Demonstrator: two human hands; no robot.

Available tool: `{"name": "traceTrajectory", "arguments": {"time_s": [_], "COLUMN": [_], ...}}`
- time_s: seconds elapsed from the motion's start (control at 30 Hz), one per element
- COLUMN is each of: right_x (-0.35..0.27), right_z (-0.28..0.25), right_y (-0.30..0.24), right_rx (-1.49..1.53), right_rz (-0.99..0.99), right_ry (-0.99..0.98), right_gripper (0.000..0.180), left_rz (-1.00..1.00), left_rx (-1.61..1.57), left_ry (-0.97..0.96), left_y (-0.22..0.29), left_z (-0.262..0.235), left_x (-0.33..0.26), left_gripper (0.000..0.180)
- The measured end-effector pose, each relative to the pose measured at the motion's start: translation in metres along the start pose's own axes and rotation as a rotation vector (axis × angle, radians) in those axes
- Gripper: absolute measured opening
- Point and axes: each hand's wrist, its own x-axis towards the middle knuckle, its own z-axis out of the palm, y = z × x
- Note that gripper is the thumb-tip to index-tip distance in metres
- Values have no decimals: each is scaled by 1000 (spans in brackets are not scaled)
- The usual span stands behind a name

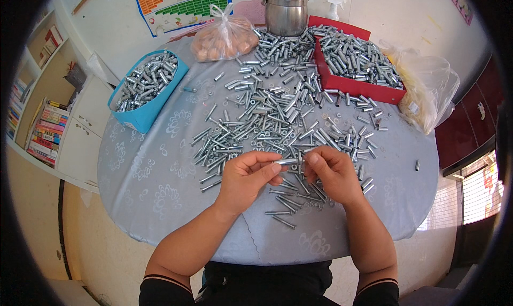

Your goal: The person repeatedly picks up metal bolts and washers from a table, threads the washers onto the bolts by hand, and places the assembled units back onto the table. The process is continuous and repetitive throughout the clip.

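Note:
My left hand (248, 179) pinches a shiny expansion anchor bolt (287, 161) between thumb and fingers, its length pointing to the right. At the bolt's right end, my right hand (332, 172) has its thumb and fingers pressed together; whatever small piece they hold is hidden by the fingertips. Under and beyond both hands spreads a loose pile of metal bolts (272, 125), with washers and nuts among them. Several long bolts (288, 203) lie nearer to me, just below the hands. Short metal sleeves (307, 92) are heaped farther back.
A blue container (144, 116) full of assembled anchors stands at the left. At the back right is a red box (363, 88) heaped with sleeves, beside a clear plastic bag (427, 92). A tied bag of round brown items (224, 41) and a steel pot (286, 12) stand at the back.

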Motion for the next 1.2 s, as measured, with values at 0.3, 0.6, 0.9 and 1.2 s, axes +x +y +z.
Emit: {"name": "traceTrajectory", "arguments": {"time_s": [0.3, 0.6, 0.9, 1.2], "right_x": [-1, -1, -2, -2], "right_z": [-2, -5, 4, -19], "right_y": [2, 1, 0, -16], "right_rx": [-28, -103, 62, -8], "right_rz": [-29, 48, -70, 127], "right_ry": [-39, -52, -26, -143], "right_gripper": [14, 21, 15, 9], "left_rz": [24, 28, 25, 198], "left_rx": [19, -9, 124, 86], "left_ry": [-29, -29, -23, 134], "left_y": [-2, -3, -1, -4], "left_z": [0, -2, 0, 2], "left_x": [-1, -1, -3, -2], "left_gripper": [23, 23, 23, 30]}}
